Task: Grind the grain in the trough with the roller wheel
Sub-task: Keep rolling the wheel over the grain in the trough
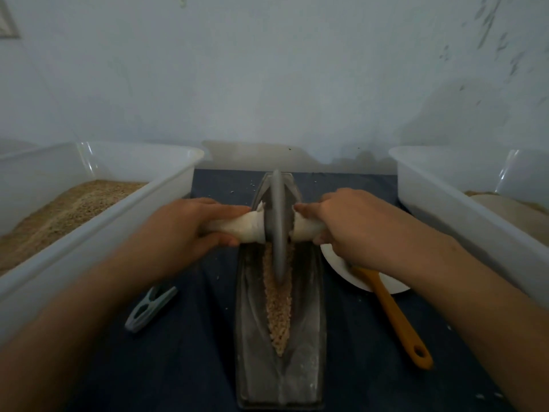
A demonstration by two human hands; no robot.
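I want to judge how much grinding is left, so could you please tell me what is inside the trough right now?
Coarse tan grain lies along the groove of the trough, from the roller wheel to the near end. The wheel and both hands, left hand and right hand, cover the far part.

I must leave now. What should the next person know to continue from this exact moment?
Left hand grips the left cloth-wrapped handle; right hand grips the right one.
The roller wheel stands upright in the trough, towards its far end.
Grain lies along the groove on the near side of the wheel, looking coarse.
Done: wheel seated, both hands placed.
Left: roll the wheel back along the groove over that grain, probably several passes.
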